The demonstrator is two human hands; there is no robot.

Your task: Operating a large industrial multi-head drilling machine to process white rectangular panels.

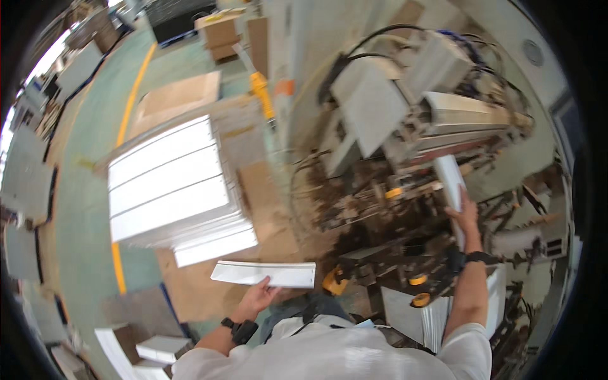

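Note:
Just in front of my body, my left hand [256, 297] grips a long, narrow white panel [263, 272] by its near edge, the thumb on top. Over on the right, my right hand [467, 218] is closed around a second white strip [450, 177], which points away from me across the machine [468, 117]. Whether that strip touches the machine I cannot tell. To the left, nearest my left hand, lies a stack of white panels [168, 180] in rows on a brown board [269, 190].
Machine parts with yellow round pieces [418, 279] fill the right side. More white sheets [405, 313] stand below my right forearm. A yellow tool [261, 95] is by a pale column. White pieces [161, 348] lie at lower left. A yellow line [134, 98] crosses the green floor.

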